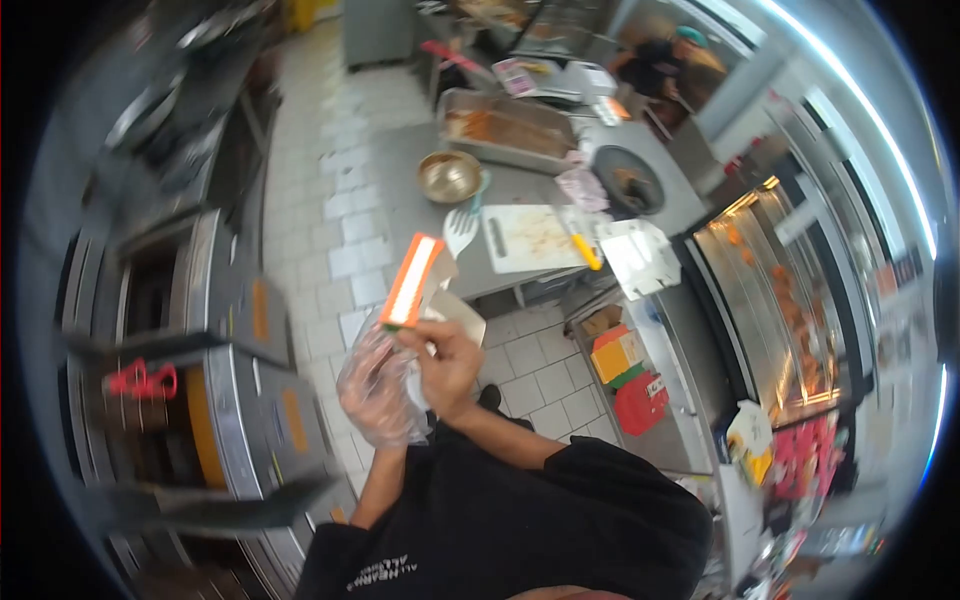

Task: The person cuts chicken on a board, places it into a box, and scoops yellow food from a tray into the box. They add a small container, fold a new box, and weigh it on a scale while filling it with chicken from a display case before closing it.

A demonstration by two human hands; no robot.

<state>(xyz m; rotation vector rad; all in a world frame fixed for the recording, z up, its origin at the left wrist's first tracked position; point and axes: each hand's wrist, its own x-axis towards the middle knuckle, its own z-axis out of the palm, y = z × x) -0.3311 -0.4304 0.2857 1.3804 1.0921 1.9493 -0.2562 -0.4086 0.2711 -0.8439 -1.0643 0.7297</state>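
In front of my body I hold a small orange-and-white cardboard carton (413, 285), tilted, with pale flaps standing out on its right side. My right hand (452, 368) is bare, and its fingers pinch the carton's lower end. My left hand (378, 392) wears a loose clear plastic glove. Its curled fingers meet the bottom of the carton, partly hidden behind it and my right hand. Just beyond the carton, a white slotted spatula (460, 232) lies at the edge of the steel table (400, 170).
On the table are a white cutting board (530, 238), a yellow-handled knife (586, 250), a metal bowl (449, 177) and a large food tray (510, 130). A white unfolded carton (638, 258) lies right. Ovens (235, 420) line the left; a lit display case (780, 300) stands right. Another person (670, 65) is behind.
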